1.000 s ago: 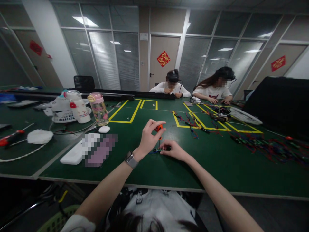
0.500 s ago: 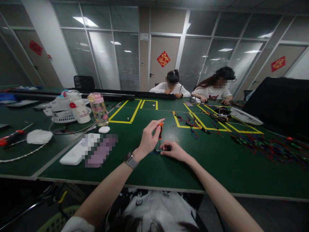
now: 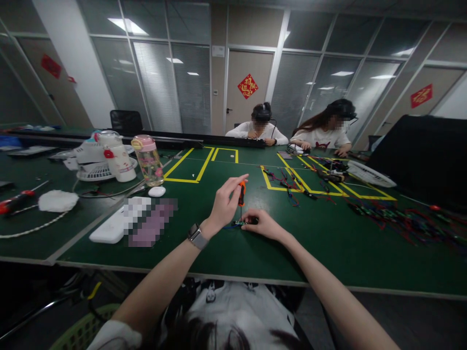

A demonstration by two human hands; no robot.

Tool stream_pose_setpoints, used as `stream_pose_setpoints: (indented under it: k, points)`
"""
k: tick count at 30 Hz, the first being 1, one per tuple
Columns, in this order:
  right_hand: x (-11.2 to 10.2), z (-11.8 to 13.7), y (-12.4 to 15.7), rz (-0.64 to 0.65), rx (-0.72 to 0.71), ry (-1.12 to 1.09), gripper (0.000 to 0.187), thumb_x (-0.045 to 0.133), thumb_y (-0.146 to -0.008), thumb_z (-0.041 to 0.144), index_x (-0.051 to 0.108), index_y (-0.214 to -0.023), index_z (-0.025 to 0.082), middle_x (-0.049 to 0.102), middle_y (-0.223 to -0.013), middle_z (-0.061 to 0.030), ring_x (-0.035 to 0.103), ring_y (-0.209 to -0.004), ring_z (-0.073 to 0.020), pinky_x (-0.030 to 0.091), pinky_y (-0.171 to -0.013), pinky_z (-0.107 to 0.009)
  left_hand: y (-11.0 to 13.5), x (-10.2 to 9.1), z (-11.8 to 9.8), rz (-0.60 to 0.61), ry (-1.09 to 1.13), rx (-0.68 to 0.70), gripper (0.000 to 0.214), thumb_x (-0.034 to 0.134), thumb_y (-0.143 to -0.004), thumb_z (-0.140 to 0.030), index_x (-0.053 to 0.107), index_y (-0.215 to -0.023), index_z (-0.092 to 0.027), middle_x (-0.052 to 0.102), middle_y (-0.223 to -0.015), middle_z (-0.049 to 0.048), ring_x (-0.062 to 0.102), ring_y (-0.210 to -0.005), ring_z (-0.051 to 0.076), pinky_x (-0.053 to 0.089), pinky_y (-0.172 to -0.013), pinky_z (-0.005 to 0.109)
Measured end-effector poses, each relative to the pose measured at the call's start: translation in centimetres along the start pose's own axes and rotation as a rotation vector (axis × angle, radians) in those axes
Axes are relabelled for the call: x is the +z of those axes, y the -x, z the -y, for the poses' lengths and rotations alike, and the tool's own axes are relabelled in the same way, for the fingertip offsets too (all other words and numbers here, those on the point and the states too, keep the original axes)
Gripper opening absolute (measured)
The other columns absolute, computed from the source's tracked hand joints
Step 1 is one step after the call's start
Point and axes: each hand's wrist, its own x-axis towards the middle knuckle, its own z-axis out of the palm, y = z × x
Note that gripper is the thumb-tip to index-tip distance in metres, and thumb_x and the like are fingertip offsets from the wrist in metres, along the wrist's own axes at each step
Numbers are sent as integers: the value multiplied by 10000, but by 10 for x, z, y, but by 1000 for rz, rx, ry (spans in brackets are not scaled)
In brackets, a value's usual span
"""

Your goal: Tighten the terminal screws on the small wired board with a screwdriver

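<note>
My left hand (image 3: 226,199) is closed around the orange-and-black handle of a screwdriver (image 3: 242,193), which stands upright with its thin shaft pointing down. Its tip meets a small green circuit board (image 3: 239,223) lying on the green table. Pinched against the right end of that board is my right hand (image 3: 261,224), its fingers bent over a dark part that I cannot make out. A blue wire (image 3: 229,226) runs out from the board's left side.
Bundles of wired circuit boards (image 3: 386,218) lie to the right. On the left are a white power bank (image 3: 109,232), a pink-lidded bottle (image 3: 148,163), a white bottle (image 3: 118,163) and another screwdriver (image 3: 16,201). Two people sit across the table (image 3: 328,257).
Both hands keep their places on the screwdriver and board, with hardly any movement. The whole view has shifted very slightly.
</note>
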Motion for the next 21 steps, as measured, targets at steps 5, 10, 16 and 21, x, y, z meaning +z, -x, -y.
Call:
stream_pose_setpoints:
  k: [5,10,16,21]
  points:
    - [0,0,0,0,2,2,180,732,-726,241,709,-887,162,585,-740,-3,533,-694,-149,414,-658,-273,-1,0,-4,-4,9,16,308,420,-980,-190,585,-1239,-216,652,-1109,65,606,-1020,174,475,-903,325]
    - [0,-1,0,15,-8,-18,186,733,-722,253,700,-885,170,591,-743,1,529,-694,-148,416,-662,-272,0,2,-8,-34,-43,29,216,560,-923,-220,658,-1115,-221,600,-961,40,586,-874,151,495,-772,274]
    - [0,-1,0,5,13,-25,185,726,-719,230,704,-888,159,596,-753,-5,545,-711,-152,436,-681,-278,4,5,-3,31,41,-10,346,421,-990,-215,538,-1314,-248,597,-1160,68,591,-1028,167,479,-898,311]
    - [1,0,1,-4,6,5,177,720,-719,224,707,-881,153,599,-757,-6,549,-715,-151,439,-688,-277,3,6,0,21,89,-29,324,462,-975,-210,562,-1281,-242,626,-1092,53,628,-924,148,506,-844,287]
